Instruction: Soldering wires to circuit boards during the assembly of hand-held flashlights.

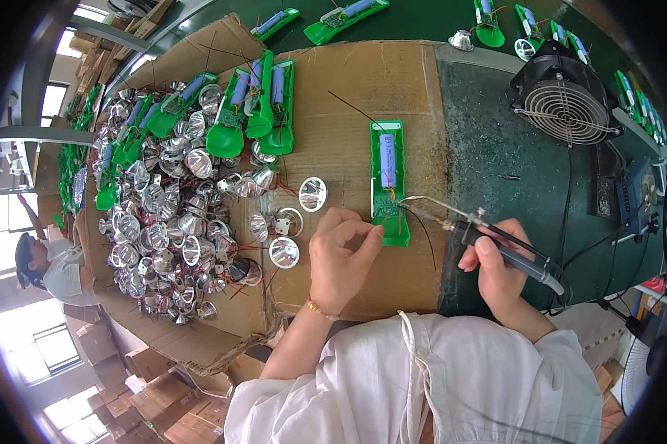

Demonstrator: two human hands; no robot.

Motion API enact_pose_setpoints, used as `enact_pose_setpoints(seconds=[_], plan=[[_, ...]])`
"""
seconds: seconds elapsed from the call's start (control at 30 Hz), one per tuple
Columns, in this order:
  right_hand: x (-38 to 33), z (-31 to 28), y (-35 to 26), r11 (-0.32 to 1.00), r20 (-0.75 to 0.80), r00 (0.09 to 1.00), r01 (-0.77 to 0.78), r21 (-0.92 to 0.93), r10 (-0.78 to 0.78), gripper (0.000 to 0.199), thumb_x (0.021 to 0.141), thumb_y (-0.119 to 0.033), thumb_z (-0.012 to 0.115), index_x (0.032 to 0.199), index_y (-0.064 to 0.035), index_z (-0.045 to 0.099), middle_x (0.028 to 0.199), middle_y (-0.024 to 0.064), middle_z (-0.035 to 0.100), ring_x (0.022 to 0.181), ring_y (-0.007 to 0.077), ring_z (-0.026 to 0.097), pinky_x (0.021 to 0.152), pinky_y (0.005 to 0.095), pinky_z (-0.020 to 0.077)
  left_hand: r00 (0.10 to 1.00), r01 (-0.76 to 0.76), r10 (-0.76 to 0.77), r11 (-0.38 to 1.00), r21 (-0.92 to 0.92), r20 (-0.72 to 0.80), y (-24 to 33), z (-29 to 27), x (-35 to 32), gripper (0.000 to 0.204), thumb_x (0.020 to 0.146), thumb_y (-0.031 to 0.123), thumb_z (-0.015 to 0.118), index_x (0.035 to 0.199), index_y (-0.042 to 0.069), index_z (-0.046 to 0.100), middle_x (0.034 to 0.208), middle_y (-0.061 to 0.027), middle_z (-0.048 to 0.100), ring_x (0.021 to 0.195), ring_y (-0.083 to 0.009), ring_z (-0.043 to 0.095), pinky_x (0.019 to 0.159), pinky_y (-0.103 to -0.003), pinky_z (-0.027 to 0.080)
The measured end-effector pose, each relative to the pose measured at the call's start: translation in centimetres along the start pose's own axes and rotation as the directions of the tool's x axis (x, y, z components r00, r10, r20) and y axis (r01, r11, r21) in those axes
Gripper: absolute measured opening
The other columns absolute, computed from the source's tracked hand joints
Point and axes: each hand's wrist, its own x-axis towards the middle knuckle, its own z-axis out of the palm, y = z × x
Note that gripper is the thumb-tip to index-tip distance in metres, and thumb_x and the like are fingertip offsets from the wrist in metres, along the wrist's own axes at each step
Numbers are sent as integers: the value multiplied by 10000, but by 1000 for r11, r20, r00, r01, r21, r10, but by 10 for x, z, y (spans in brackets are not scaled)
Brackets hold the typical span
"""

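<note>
A green torch half-shell (389, 181) with a blue cell and a small circuit board lies on the cardboard sheet (393, 81). My left hand (339, 255) pinches a wire at the shell's lower left corner, fingertips touching the board end. My right hand (500, 270) grips a black-handled soldering iron (481, 229); its metal tip reaches left to the board near the red wires. A loose black wire runs from the shell's top toward the upper left.
A heap of silver reflectors (171, 229) with red wires and several green shells (252, 107) fills a cardboard box at the left. A round wire-guard fan (567, 103) stands at the right on the green bench (496, 163). Another person (52, 263) works far left.
</note>
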Motion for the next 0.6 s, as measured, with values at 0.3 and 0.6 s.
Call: enact_pose_setpoints(seconds=[0.3, 0.6], plan=[[3, -14, 7, 999, -9, 999, 46, -3, -46, 164, 818, -91, 574, 888, 7, 462, 642, 92, 566, 520, 117, 552, 480, 223, 449, 1000, -10, 10, 999, 37, 0, 3, -3, 2, 71, 704, 66, 666, 724, 4, 636, 758, -83, 553, 655, -189, 535, 575, -275, 427], [18, -55, 12, 991, -143, 983, 99, -94, -112, 161, 828, -106, 558, 884, 6, 456, 625, 83, 557, 502, 114, 543, 459, 207, 433, 960, -107, 3, 927, 358, 281, 14, -5, 24, 127, 690, 168, 610, 671, 45, 637, 577, -125, 585, 515, -259, 587, 515, -331, 477]])
